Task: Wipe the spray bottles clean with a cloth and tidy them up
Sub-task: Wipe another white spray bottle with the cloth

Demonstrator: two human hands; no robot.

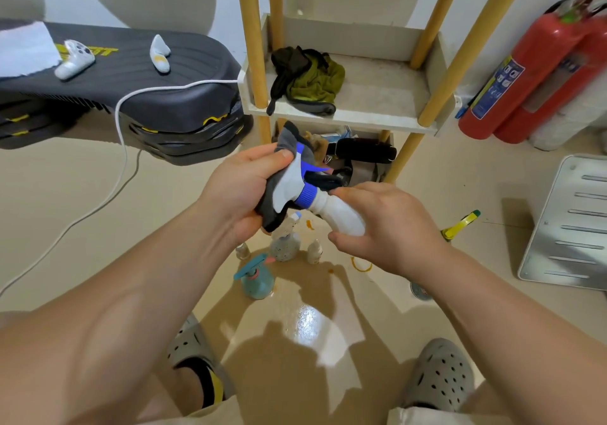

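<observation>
My right hand (391,227) grips the body of a white spray bottle (341,213) with a blue collar and a white-and-blue trigger head. My left hand (243,188) holds a dark grey cloth (282,142) wrapped around that trigger head. The bottle lies tilted in the air above the floor. Below it on the floor stand a teal spray bottle (258,277), a speckled spray bottle (285,244) and two small bottles (313,251). A yellow-and-green sprayer head (460,224) shows past my right wrist.
A wooden-legged shelf unit (348,116) stands ahead with a green and black cloth (308,80) on its tray. Stacked dark step platforms (131,96) with a white cable are at left. Red fire extinguishers (532,70) and a white panel (571,224) are at right. The floor looks wet.
</observation>
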